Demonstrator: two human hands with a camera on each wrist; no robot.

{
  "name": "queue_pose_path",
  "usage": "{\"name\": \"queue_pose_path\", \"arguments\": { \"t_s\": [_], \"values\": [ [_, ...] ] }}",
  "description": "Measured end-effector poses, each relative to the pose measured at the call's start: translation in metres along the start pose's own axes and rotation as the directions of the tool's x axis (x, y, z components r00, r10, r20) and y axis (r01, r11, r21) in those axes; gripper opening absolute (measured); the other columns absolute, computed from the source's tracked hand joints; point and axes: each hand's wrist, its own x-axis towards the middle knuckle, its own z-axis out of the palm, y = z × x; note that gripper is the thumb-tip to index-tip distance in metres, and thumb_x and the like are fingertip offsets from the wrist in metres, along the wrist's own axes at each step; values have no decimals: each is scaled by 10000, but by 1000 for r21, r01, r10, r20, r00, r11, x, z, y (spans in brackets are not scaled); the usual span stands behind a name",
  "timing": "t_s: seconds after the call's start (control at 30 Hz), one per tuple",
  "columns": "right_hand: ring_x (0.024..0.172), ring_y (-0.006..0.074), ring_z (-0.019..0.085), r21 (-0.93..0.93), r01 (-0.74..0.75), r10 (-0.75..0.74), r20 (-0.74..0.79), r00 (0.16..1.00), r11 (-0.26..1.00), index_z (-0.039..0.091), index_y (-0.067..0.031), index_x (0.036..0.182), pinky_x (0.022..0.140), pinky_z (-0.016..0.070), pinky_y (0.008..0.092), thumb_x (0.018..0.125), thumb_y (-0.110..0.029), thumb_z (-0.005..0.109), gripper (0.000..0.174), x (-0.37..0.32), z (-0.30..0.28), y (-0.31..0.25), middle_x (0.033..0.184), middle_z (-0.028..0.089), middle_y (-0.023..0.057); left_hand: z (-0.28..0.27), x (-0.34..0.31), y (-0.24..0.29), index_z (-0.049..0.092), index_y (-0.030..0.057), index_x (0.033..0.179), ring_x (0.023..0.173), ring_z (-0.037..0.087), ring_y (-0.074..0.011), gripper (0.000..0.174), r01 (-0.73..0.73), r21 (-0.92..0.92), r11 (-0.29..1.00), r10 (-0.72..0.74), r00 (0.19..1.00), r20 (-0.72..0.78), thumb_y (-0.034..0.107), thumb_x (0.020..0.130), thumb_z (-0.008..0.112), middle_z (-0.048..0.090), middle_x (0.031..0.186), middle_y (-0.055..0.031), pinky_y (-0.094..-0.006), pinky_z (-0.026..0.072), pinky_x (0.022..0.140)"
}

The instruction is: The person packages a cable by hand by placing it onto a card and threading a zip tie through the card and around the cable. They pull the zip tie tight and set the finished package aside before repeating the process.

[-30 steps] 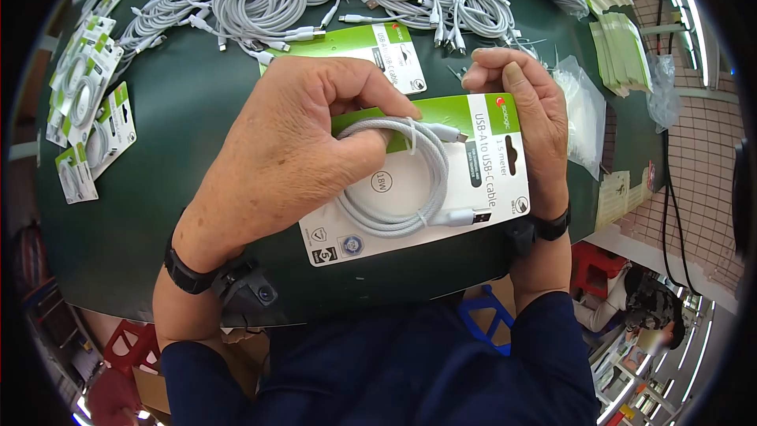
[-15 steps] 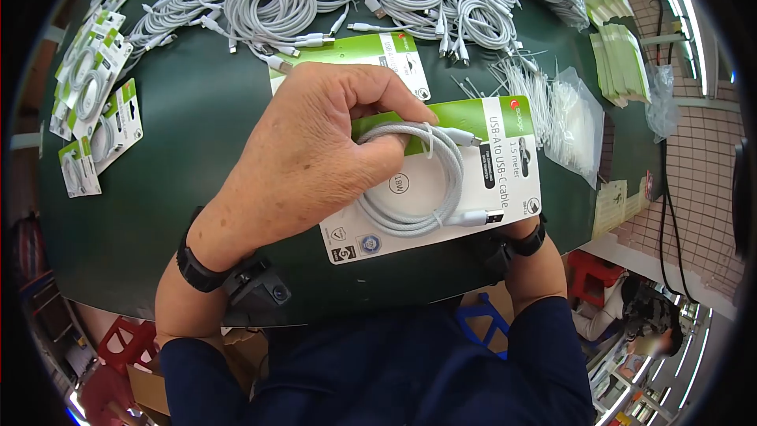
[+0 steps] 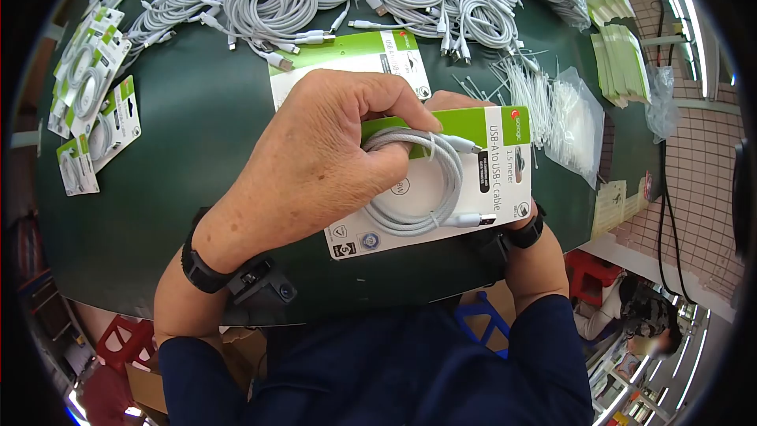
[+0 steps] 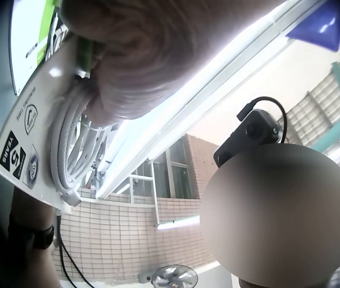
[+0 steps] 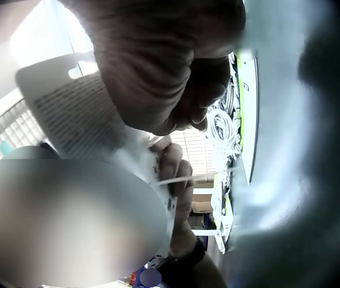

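Note:
My left hand (image 3: 315, 150) pinches a coiled white braided USB cable (image 3: 455, 177) against a green-and-white printed card (image 3: 509, 177), thumb inside the coil. The card is held tilted above the table, its print facing up. Thin white ties bind the coil at its top and bottom; both plugs point toward the card's slotted end. My right hand (image 5: 158, 66) is behind the card, largely hidden in the head view. Its fingers are curled close to the card's back; I cannot tell what is between them. A white tie end (image 5: 176, 179) sticks out below them in the right wrist view.
Another card (image 3: 323, 55) lies behind my left hand. A heap of coiled cables (image 3: 272, 0) covers the far side. Loose white ties (image 3: 528, 102) and a bag of ties (image 3: 574, 126) sit right, near stacked cards (image 3: 619, 63). Carded cables (image 3: 87, 87) lie left.
My right hand has gone from beside the card's far right edge to behind and under it. My left hand and the carded cable have shifted slightly right, the grip unchanged.

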Motion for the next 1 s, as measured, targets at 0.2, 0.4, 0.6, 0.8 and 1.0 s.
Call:
{"name": "queue_pose_path", "arguments": {
  "t_s": [0.2, 0.4, 0.6, 0.8, 1.0],
  "values": [
    [738, 65, 643, -753, 213, -290, 31, 957, 623, 697, -21, 875, 650, 495, 240, 925, -246, 779, 244, 19, -3, -15, 804, 712, 17, 4, -3, -5, 757, -27, 1064, 878, 699, -121, 390, -212, 136, 968, 212, 977, 11, -107, 724, 585, 766, 992, -78, -256, 556, 841],
    [744, 71, 620, -234, -80, 74, -34, 997, 969, 665, -22, 901, 649, 477, 237, 953, -165, 719, 161, 10, -1, -20, 903, 695, 28, 4, -7, -4, 753, 31, 1140, 841, 722, -254, 535, -457, 466, 758, 428, 887, 174, -120, 637, 647, 749, 976, -112, -332, 577, 793],
    [662, 57, 589, 162, -100, 79, 130, 988, 982, 583, -29, 950, 529, 441, 173, 984, -93, 622, 83, 13, -5, -8, 1037, 688, 163, 14, -11, -24, 770, 77, 1173, 806, 682, -270, 583, -577, 645, 502, 574, 780, 250, -129, 629, 722, 729, 967, -81, -373, 537, 688],
    [621, 74, 610, 412, -207, 150, 168, 974, 887, 567, -24, 971, 491, 463, 195, 1019, -74, 597, 76, 16, -2, 4, 1016, 696, 168, 19, -17, -21, 770, 60, 1131, 812, 699, -269, 488, -571, 652, 499, 571, 782, 248, -85, 668, 815, 731, 968, -87, -369, 552, 691],
    [737, 86, 667, 473, -188, 149, 120, 982, 861, 578, -31, 990, 574, 505, 181, 1039, -133, 631, 125, 21, -2, 16, 1007, 681, 95, 20, -16, -15, 753, 47, 1134, 819, 730, -250, 449, -485, 600, 636, 475, 859, 192, 0, 714, 907, 739, 951, -97, -345, 582, 688]
  ]
}}
